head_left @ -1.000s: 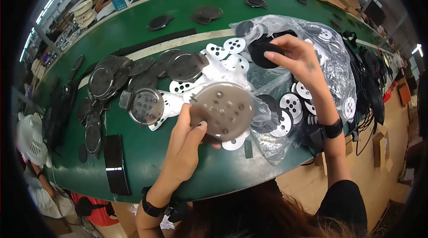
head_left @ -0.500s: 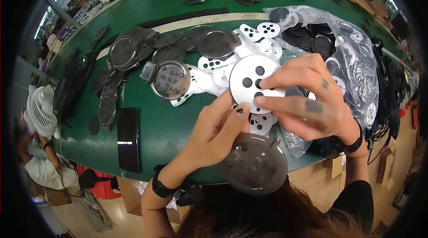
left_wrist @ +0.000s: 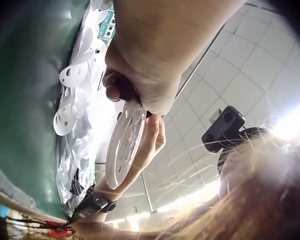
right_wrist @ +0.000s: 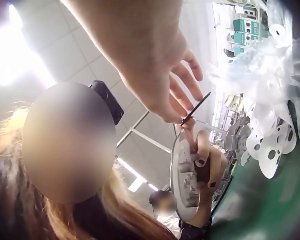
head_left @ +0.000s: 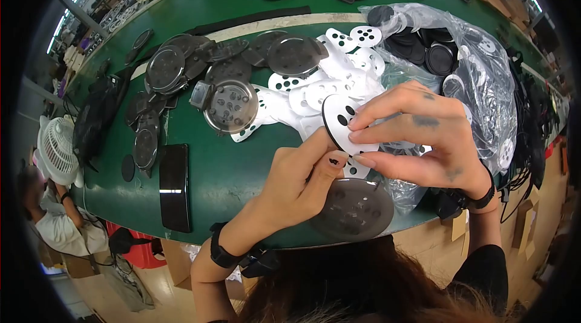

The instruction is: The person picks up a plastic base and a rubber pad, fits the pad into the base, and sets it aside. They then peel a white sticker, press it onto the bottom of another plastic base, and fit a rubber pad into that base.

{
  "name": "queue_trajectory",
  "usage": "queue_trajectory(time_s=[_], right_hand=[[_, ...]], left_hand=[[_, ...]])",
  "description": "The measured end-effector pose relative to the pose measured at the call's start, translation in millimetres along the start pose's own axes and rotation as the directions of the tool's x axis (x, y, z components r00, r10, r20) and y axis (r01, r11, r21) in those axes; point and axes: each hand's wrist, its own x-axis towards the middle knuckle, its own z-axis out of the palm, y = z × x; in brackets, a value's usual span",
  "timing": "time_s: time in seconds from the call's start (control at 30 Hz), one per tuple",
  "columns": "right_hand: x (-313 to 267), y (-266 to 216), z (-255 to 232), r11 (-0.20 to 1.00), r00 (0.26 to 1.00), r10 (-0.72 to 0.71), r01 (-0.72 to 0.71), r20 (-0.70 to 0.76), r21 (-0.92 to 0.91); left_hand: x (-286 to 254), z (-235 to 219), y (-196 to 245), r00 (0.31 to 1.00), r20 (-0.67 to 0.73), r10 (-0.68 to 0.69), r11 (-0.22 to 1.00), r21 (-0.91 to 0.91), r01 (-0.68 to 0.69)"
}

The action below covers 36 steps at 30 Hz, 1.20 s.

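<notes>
From the head camera, the right hand (head_left: 417,135) is pinching a white perforated disc (head_left: 340,118) above the green counter (head_left: 236,171), its face tilting leftward, while the left hand (head_left: 296,184) is gripping a grey metal plate (head_left: 357,209) at the counter's near edge. The left wrist camera is showing that plate (left_wrist: 124,145) edge-on, its long axis running steeply upward. The right wrist camera is revealing the disc (right_wrist: 195,109) as a thin slanting line, with raised fittings on the plate (right_wrist: 185,175).
</notes>
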Motion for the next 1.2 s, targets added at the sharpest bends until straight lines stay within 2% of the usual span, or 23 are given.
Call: queue_trajectory(time_s=[0.03, 0.17, 0.23, 0.4, 0.47, 0.7, 0.87, 0.97, 1.03, 1.07, 1.1, 1.13, 1.17, 1.2], right_hand=[[-0.2, -0.1, 0.2, 1.000, 1.000, 0.012, -0.012, 0.002, 0.016], [-0.6, 0.6, 2.3, 0.998, 0.999, 0.032, -0.032, 0.001, 0.058], [-1.7, 0.4, 4.4, 0.996, 0.999, 0.039, -0.038, -0.010, 0.076], [-4.4, -0.5, 13.0, 0.991, 0.998, 0.047, -0.041, -0.050, 0.125], [-4.5, 1.7, 15.5, 0.995, 0.994, -0.083, 0.087, -0.076, 0.043], [-6.4, 2.5, 19.6, 0.992, 0.987, -0.122, 0.123, -0.103, 0.003], [-6.1, 2.4, 17.9, 0.998, 0.991, 0.041, -0.035, -0.125, 0.049], [2.9, 12.2, -0.2, 0.999, 0.987, 0.042, -0.038, -0.155, 0.029], [1.3, 27.2, -7.3, 0.971, 0.920, 0.230, -0.198, -0.317, 0.132], [2.2, 32.4, -10.6, 0.938, 0.874, 0.325, -0.248, -0.361, 0.243], [3.3, 36.8, -13.3, 0.891, 0.820, 0.418, -0.286, -0.390, 0.353], [3.6, 41.4, -15.0, 0.894, 0.824, 0.412, -0.282, -0.390, 0.350], [3.6, 46.2, -15.9, 0.899, 0.809, 0.419, -0.304, -0.412, 0.316], [3.8, 49.4, -15.2, 0.901, 0.794, 0.425, -0.327, -0.435, 0.284]], left_hand=[[-0.2, 0.5, -1.6, 0.999, -0.006, 0.044, 0.999, 0.027, -0.044], [-1.1, -0.7, -3.3, 0.999, 0.008, 0.050, 0.995, 0.092, -0.050], [-0.5, 3.5, -1.2, 0.991, -0.096, 0.096, 0.994, 0.065, -0.090], [-2.2, 5.2, -6.9, 0.982, -0.095, 0.164, 0.975, 0.166, -0.147], [-2.7, 7.4, -8.3, 0.974, -0.110, 0.197, 0.966, 0.193, -0.174], [-4.6, 9.5, -5.7, 0.975, -0.106, 0.194, 0.946, 0.282, -0.158], [-3.0, 10.7, -3.4, 0.971, -0.154, 0.184, 0.952, 0.272, -0.137], [-0.5, 5.3, -3.3, 0.977, -0.167, 0.130, 0.965, 0.249, -0.086], [2.1, 3.8, -1.2, 0.966, -0.225, 0.131, 0.987, 0.125, -0.105], [1.7, 3.5, -0.6, 0.964, -0.228, 0.134, 0.986, 0.124, -0.108], [1.0, 3.0, 0.1, 0.970, -0.231, 0.075, 0.996, 0.061, -0.063], [0.5, 2.6, 0.8, 0.973, -0.230, 0.017, 1.000, -0.002, -0.018], [0.5, 2.6, 1.8, 0.972, -0.235, 0.022, 1.000, -0.001, -0.022], [0.7, 2.6, 3.0, 0.970, -0.233, -0.063, 0.993, -0.112, 0.038]])
